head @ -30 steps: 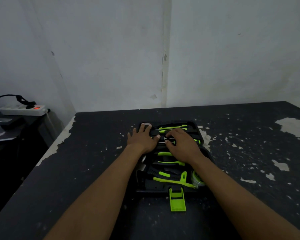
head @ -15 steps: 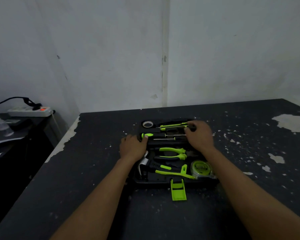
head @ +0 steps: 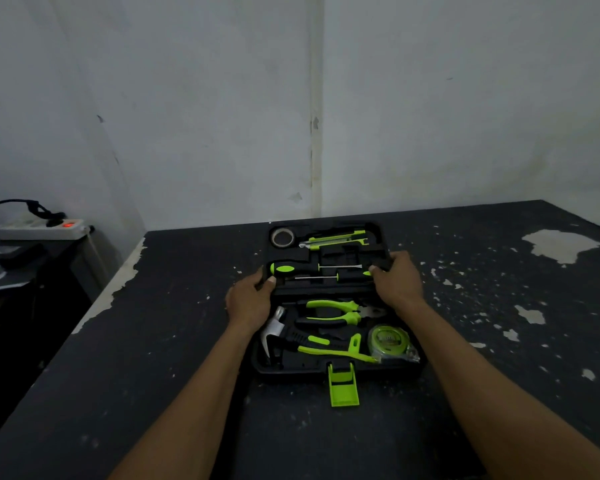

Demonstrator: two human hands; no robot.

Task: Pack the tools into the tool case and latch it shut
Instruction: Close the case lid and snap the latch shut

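A black tool case (head: 326, 370) lies open on the dark table. Its far half, the lid (head: 343, 254), is tilted up a little and holds a tape roll (head: 282, 236), a green utility knife (head: 336, 238) and screwdrivers (head: 302, 269). The near half holds pliers (head: 336, 311), a hammer (head: 284, 336) and a tape measure (head: 388, 339). A green latch (head: 342, 388) hangs open at the front edge. My left hand (head: 252, 299) grips the lid's left edge. My right hand (head: 397, 278) grips its right edge.
The table (head: 153, 341) has a worn black top with flaked paint and stands against a white wall corner. To the left, on a lower surface, lies a white power strip (head: 39, 228) with a red light and a black cable.
Both hands left the tools in the lid and moved apart to its left and right edges. The lid's far end has risen slightly off the table.
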